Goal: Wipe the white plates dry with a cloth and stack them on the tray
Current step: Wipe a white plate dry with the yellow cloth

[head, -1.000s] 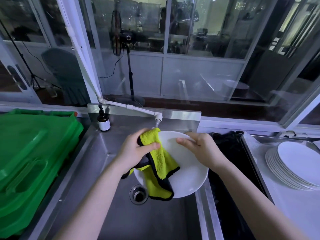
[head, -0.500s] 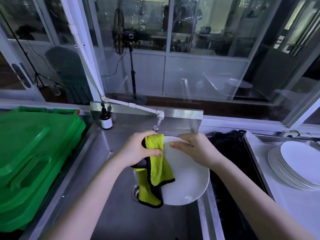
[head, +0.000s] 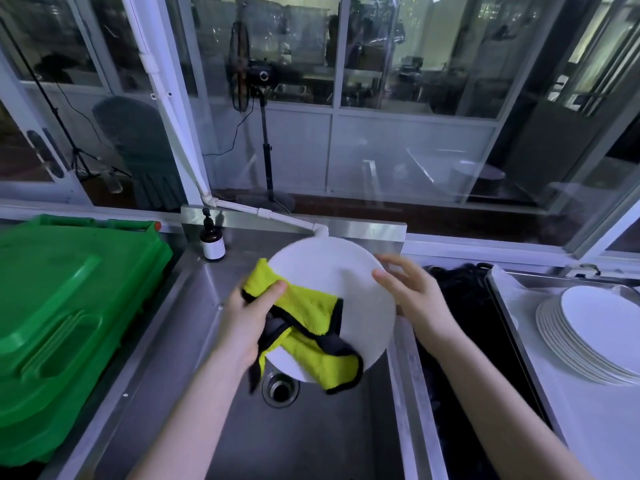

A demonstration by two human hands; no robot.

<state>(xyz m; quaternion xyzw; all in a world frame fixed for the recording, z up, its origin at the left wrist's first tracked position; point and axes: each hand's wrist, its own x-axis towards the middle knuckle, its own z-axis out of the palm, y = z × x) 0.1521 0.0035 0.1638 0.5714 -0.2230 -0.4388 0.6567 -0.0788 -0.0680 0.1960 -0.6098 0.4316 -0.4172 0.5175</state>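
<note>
A round white plate (head: 332, 271) is held tilted above the steel sink (head: 311, 427). My left hand (head: 247, 317) grips a yellow cloth with black edging (head: 308, 306) against the plate's left side, thumb on top of the cloth. My right hand (head: 414, 296) holds the plate's right rim, thumb on the face and fingers behind it. At the right, a stack of several white plates (head: 595, 334) lies on a steel tray (head: 502, 299) lined with white paper.
A green plastic crate (head: 69, 323) fills the left counter. A brown pump bottle (head: 212, 239) stands at the sink's back left corner, and a white tap pipe (head: 277, 216) ends behind the plate. A dark bin (head: 460, 299) sits between sink and tray.
The plate has tipped up and turned, its top now covering the tap end. The cloth has spread across the plate's lower left, and my right hand has shifted down the right rim.
</note>
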